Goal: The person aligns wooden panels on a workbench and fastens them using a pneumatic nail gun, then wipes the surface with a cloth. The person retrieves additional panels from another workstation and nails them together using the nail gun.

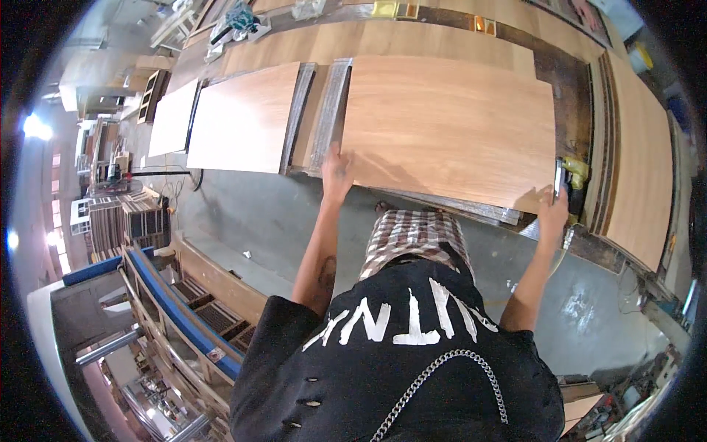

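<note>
A wide, light-brown wood panel [449,125] lies in front of me on the workbench, its near edge towards my body. My left hand [338,173] is closed on the panel's left edge near the front corner, thumb on top. At the near right corner, my right hand [552,211] is closed on the edge, its fingers partly hidden. Right beside that hand, a yellow-green and black nail gun [577,177] lies against the panel's right side, a thin hose trailing from it. Under the panel's near edge, more stacked boards [471,207] stick out.
Further left lie paler panels [243,114], with dark-edged strips [324,110] between them and mine. To the right rests another stack of panels [637,155]. Plastic bags [239,22] and small yellow boxes [482,26] sit at the far side. A blue-edged rack [177,309] stands behind me at left.
</note>
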The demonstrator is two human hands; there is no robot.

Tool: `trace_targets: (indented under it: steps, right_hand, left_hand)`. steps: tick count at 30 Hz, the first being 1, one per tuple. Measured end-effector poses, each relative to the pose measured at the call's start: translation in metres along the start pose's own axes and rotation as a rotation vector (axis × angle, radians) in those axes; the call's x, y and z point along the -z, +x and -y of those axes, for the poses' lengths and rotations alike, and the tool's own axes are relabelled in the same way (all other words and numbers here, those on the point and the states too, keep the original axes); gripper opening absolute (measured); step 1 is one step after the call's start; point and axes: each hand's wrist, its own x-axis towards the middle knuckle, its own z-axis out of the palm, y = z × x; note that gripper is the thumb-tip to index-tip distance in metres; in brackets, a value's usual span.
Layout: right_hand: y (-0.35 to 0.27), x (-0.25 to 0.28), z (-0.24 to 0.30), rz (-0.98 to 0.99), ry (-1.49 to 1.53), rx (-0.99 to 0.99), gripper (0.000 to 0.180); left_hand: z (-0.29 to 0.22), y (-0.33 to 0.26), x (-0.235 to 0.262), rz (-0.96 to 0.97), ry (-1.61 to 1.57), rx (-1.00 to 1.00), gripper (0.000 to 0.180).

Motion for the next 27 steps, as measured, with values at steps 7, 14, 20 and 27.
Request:
trace_targets:
  steps: [7,14,20,27]
  right_hand:
    - [0.005,-0.025,0.018,-0.011,-0.047,-0.148,0.036]
    - [0.022,-0.025,0.006,-0.065,0.059,-0.247,0.048]
    - [0.011,-0.033,0.003,-0.086,-0.276,-0.391,0.052]
    - [-0.003,-0.033,0.026,-0.154,-0.240,-0.412,0.040]
  left_hand:
    - [0.001,0.035,-0.029,0.081,-0.313,0.198,0.038]
    - [0.036,0.027,-0.053,-0.051,-0.239,0.059,0.058]
    - [-0.012,0.025,-0.046,-0.240,0.052,-0.017,0.051]
    - [0.006,0.036,-0.037,-0.048,-0.229,0.052,0.056]
